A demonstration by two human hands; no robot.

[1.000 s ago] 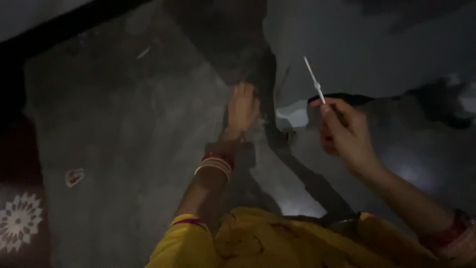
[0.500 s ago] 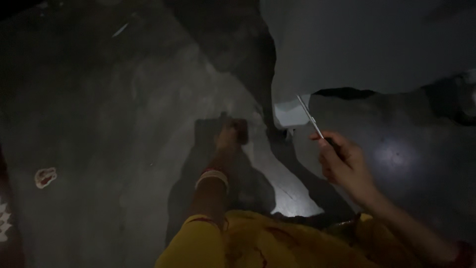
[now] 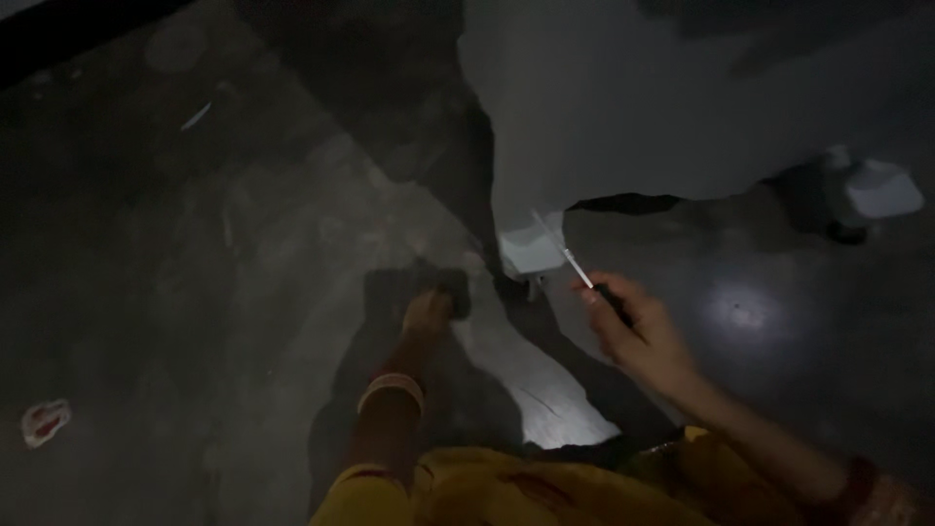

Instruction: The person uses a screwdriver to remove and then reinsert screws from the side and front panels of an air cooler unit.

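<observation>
Right hand closed around the dark handle of a screwdriver, fingers curled tight and thumb pressed along the grip. Thin metal shaft projecting up and to the left out of the fist, tip ending just in front of the white foot of the cabinet. Screwdriver tilted, not upright; whether the tip touches the foot cannot be told. Left hand stretched forward and resting on a dark flat rectangular object lying on the floor to the left of the cabinet foot; fingers bunched over the near edge, exact grip too dim to tell. Gold bangle around the left wrist, yellow sleeves at the lower edge of the view. Cabinet body smooth, pale grey, flat-sided, raised off the floor on short blocky feet; second foot visible well to the right of the first. Floor left of the cabinet foot rough, mottled grey, like bare concrete; floor right of it darker, glossy, with a round light reflection. Bright wedge of light on the floor below the cabinet foot, between the two forearms. Small red-and-white scrap far to the left of the cabinet foot. Room dark overall.
</observation>
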